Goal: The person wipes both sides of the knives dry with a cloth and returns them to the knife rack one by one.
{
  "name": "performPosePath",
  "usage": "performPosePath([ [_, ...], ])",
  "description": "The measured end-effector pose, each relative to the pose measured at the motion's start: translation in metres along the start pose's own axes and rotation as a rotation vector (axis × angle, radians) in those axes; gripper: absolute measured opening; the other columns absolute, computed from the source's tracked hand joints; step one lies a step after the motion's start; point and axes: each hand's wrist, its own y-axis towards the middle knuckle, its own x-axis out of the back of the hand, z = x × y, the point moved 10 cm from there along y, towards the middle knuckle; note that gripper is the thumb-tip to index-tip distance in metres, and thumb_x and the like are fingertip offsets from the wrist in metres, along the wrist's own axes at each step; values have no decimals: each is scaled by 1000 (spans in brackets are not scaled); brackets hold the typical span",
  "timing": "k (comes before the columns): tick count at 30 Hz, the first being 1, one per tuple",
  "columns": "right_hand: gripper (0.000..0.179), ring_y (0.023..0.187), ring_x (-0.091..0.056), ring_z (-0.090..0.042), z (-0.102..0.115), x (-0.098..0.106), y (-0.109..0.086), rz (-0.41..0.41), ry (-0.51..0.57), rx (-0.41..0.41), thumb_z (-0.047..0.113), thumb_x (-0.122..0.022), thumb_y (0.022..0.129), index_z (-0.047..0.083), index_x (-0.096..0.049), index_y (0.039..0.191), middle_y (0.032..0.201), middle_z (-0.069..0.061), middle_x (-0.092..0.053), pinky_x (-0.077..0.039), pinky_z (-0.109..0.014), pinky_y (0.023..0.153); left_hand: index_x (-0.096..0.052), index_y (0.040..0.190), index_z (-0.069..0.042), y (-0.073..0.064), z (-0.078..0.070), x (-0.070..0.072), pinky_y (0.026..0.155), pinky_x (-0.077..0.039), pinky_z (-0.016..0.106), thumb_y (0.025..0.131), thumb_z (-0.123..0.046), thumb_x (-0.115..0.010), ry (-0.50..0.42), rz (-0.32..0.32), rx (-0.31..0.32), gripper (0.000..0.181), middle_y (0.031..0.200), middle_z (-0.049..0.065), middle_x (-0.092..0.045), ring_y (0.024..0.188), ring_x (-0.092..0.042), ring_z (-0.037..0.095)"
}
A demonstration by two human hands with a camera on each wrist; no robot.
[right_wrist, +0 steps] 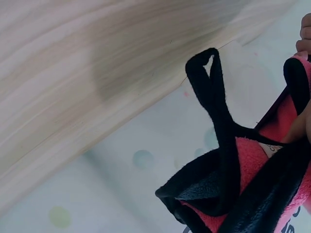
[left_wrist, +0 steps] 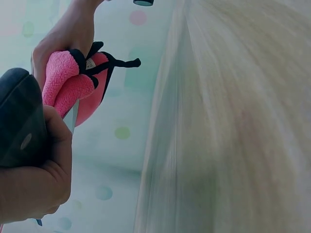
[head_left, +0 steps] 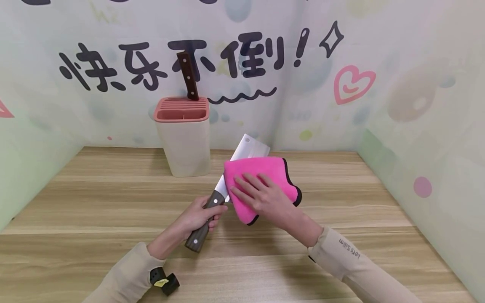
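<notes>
A cleaver (head_left: 217, 198) is held at a slant, its broad silver blade (head_left: 250, 147) toward the back wall. My left hand (head_left: 198, 216) grips its dark handle, thumb across the top; the left wrist view shows these fingers (left_wrist: 58, 145) curled round the handle. A pink cloth (head_left: 278, 168) with black edging covers the middle of the blade. Over it lies my right hand (head_left: 263, 198), fingers on top and thumb hidden from the head view. In the right wrist view the cloth (right_wrist: 250, 160) hangs in folds with a black loop, part of the hand tucked among them.
Behind and left of the blade stands a white knife block (head_left: 185, 147) with a pink slotted top. A dark-handled knife (head_left: 188, 75) sticks up from it. Printed wall sheets (head_left: 303, 105) enclose the wooden table (head_left: 94, 202) at the back and sides.
</notes>
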Motion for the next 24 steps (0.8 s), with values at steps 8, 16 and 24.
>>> performPosePath([
  [8, 56, 117, -44, -23, 9, 1, 1, -2, 9, 33, 15, -71, 74, 17, -51, 126, 129, -4, -48, -39, -37, 94, -45, 87, -1, 1, 1, 0, 42, -36, 17, 89, -15, -52, -10, -1, 2, 16, 58, -2, -41, 45, -39, 4],
  [16, 59, 120, -41, -24, 3, -2, 2, 48, 44, 0, 15, -71, 74, 16, -48, 128, 131, -4, -46, -38, -38, 95, -44, 85, -2, 0, -1, -1, 42, -35, 17, 89, -12, -51, -12, 6, -15, 13, 58, -1, -41, 45, -38, 4],
  [24, 60, 120, -41, -24, -9, -7, 0, 48, 65, -43, 13, -72, 73, 16, -48, 128, 132, -4, -46, -38, -38, 94, -42, 86, -2, 0, -3, -4, 42, -36, 17, 89, -11, -52, -3, 25, -33, 14, 59, -1, -41, 45, -39, 4],
])
